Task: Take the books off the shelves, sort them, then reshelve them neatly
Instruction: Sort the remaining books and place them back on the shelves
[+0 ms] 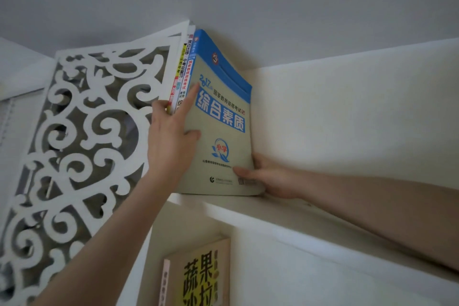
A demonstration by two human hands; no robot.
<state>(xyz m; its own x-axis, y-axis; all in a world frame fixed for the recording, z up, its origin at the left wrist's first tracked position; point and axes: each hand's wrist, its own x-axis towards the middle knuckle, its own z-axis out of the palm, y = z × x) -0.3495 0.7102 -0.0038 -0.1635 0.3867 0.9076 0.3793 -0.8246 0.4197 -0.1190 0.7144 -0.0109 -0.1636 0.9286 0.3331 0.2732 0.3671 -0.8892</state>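
White shelf board [285, 213] runs rightward from the carved fretwork side panel [74, 131]. At its left end, close to the front edge, stands the blue-and-beige book [223, 117], cover facing right. Between it and the panel sit a few thin books [182, 67], spines toward us.

We judge the risk plain. Nothing props the big book on its right, so if our hold slackens it could topple onto the bare stretch of shelf. It could also slide off the front edge and drag the thin ones with it.

Our right hand [270, 179] grips the book's lower outer corner, thumb on the cover and fingers behind. Our left hand [171, 139] spreads across the spines, forefinger straight up the cover. Whether it pinches or merely presses we cannot tell.
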